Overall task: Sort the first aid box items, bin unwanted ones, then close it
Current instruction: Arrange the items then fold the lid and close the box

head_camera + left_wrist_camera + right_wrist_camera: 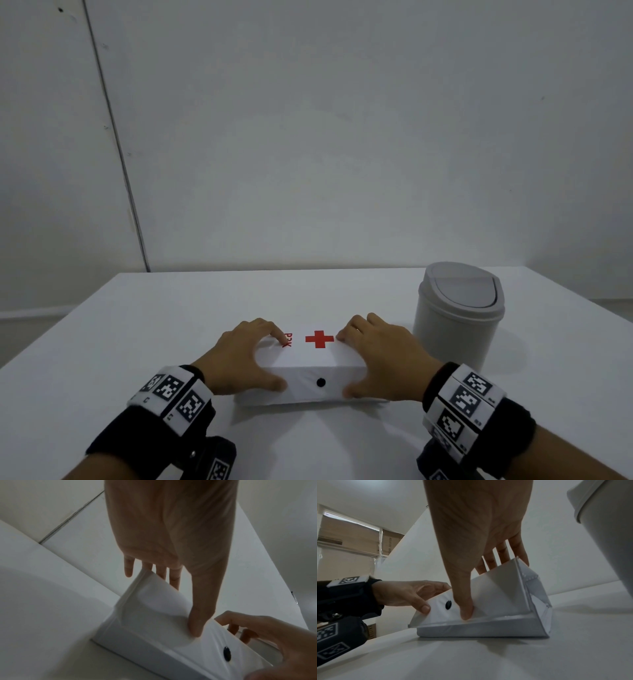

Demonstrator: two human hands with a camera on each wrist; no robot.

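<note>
First aid box (310, 368) sits on the white tabletop (144, 329) near my edge, red cross (319, 339) on the lid, black snap button (321, 382) on the front flap. My left hand (239, 359) and right hand (383, 356) each have a grip on one end, fingers over the lid, thumbs on the front. The right wrist view shows the lid slightly raised at front; grey bin (457, 313) stands just right of the box, flap shut.

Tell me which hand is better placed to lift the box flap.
Neither clearly: left hand and right hand both grip the white red-cross first aid box, thumbs flanking its black front snap. Probably both together.
</note>
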